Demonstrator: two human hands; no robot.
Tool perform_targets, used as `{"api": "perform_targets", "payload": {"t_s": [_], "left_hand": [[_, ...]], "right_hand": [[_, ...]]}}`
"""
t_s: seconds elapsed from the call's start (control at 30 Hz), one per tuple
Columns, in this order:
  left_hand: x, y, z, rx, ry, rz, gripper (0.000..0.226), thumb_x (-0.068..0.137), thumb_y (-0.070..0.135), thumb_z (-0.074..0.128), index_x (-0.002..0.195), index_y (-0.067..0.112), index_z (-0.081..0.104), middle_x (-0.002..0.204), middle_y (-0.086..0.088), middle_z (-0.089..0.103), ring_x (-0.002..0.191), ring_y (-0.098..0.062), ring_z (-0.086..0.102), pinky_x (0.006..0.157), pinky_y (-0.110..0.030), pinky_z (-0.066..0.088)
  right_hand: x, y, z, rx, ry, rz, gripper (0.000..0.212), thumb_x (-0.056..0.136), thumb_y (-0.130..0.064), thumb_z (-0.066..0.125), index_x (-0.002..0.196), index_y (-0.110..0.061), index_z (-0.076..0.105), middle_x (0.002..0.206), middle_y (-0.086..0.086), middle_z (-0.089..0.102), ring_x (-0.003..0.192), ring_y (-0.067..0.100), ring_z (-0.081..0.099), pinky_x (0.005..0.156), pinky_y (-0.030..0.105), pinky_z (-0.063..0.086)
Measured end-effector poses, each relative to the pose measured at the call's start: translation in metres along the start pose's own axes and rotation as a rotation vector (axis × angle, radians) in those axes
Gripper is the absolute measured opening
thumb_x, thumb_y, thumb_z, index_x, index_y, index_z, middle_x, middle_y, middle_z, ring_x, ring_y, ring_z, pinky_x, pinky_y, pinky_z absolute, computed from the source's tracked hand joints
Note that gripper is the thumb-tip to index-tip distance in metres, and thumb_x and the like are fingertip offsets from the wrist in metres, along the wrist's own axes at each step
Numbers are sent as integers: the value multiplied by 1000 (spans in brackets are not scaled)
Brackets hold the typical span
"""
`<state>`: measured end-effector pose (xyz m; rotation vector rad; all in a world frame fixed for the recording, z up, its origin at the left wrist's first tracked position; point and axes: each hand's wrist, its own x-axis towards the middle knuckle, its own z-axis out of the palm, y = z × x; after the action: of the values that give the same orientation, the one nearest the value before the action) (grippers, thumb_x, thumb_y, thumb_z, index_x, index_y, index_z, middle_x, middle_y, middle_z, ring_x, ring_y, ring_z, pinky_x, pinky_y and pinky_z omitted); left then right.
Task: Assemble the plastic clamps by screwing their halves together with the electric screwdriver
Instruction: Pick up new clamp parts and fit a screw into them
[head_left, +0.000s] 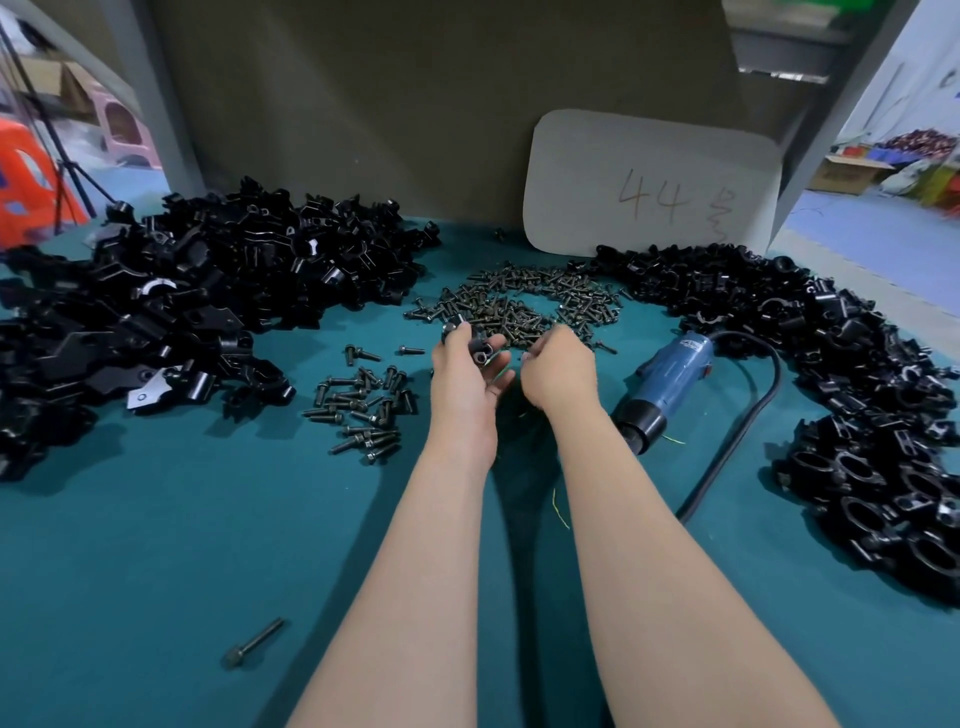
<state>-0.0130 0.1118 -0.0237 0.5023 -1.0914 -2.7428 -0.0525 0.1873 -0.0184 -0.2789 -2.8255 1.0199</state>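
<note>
My left hand (464, 371) is raised over the green table (156, 545), its fingers curled round a small black clamp part (475, 347). My right hand (558, 366) is just to its right, fingers curled downward at the near edge of the pile of small screws (519, 301); what it pinches is hidden. The blue electric screwdriver (665, 382) lies on the table to the right of my right hand, untouched, its black cable (748, 415) looping away.
A big heap of black clamp halves (197, 291) fills the left. Another heap of black clamp pieces (857, 405) curves along the right. A cluster of longer bolts (363, 410) lies left of my hands, one bolt (254, 642) near front. A card marked 44 (649, 187) leans at the back.
</note>
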Motion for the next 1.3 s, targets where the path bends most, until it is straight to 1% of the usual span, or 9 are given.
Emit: {"api": "perform_targets", "payload": {"t_s": [0.17, 0.47, 0.6, 0.73, 0.93, 1.03, 1.1, 1.17, 1.3], "left_hand": [[-1, -6, 1, 269, -4, 79, 17, 103, 40, 38, 92, 28, 45, 81, 5, 60, 72, -10, 54, 63, -24, 40], [-3, -4, -2, 141, -78, 50, 16, 101, 33, 47, 103, 18, 52, 89, -1, 66, 75, -9, 65, 69, -21, 52], [-2, -3, 0, 64, -69, 7, 22, 101, 31, 46, 113, 12, 50, 97, -6, 64, 84, -15, 65, 80, -26, 53], [-3, -2, -1, 10, -64, 10, 23, 101, 28, 48, 115, 10, 51, 93, -7, 65, 78, -14, 66, 84, -27, 54], [-5, -3, 0, -6, -95, 33, 16, 101, 23, 49, 109, 10, 53, 95, -6, 62, 75, -11, 63, 71, -22, 55], [-6, -2, 1, -50, -106, 43, 6, 100, 16, 50, 99, 11, 54, 93, -6, 61, 79, -12, 63, 75, -21, 55], [-6, -2, 0, -41, -106, 61, 3, 99, 12, 52, 98, 8, 52, 89, -6, 60, 79, -13, 61, 83, -23, 55], [-5, -3, -1, 70, -73, 120, 4, 97, 11, 55, 99, 9, 53, 88, -5, 61, 81, -14, 60, 88, -26, 53], [-7, -6, -1, 281, -17, 270, 13, 94, 14, 60, 105, 7, 61, 91, -3, 64, 86, -16, 59, 83, -24, 51]], "right_hand": [[-8, 3, -24, 404, -53, -119, 24, 94, -9, 46, 92, -28, 61, 75, -3, 58, 58, 10, 49, 57, 23, 40], [-17, 6, -41, 661, -181, -153, 19, 96, -3, 51, 89, -17, 61, 73, 2, 68, 65, 9, 65, 65, 17, 55], [-20, 1, -46, 524, -178, -240, 17, 94, -10, 57, 80, -19, 59, 67, -2, 68, 59, 5, 66, 63, 20, 56], [-22, -1, -47, 395, -173, -273, 13, 89, -12, 66, 80, -19, 58, 74, 2, 69, 63, 8, 65, 74, 31, 56], [-24, -4, -44, 339, -195, -290, 14, 87, -13, 69, 78, -20, 60, 74, 3, 70, 76, 16, 70, 81, 42, 57], [-25, -5, -46, 265, -161, -319, 22, 85, -13, 70, 73, -25, 56, 76, -1, 68, 80, 16, 68, 76, 26, 56], [-27, -6, -47, 183, -139, -340, 24, 85, -13, 69, 72, -26, 54, 72, -7, 64, 78, 12, 65, 60, 12, 47], [-27, -8, -44, 90, -130, -349, 18, 84, -13, 68, 75, -23, 55, 78, -2, 66, 80, 15, 64, 56, 16, 45], [-28, -10, -36, 93, -131, -302, 16, 90, -14, 60, 76, -16, 53, 81, 10, 71, 79, 22, 68, 70, 33, 56]]}}
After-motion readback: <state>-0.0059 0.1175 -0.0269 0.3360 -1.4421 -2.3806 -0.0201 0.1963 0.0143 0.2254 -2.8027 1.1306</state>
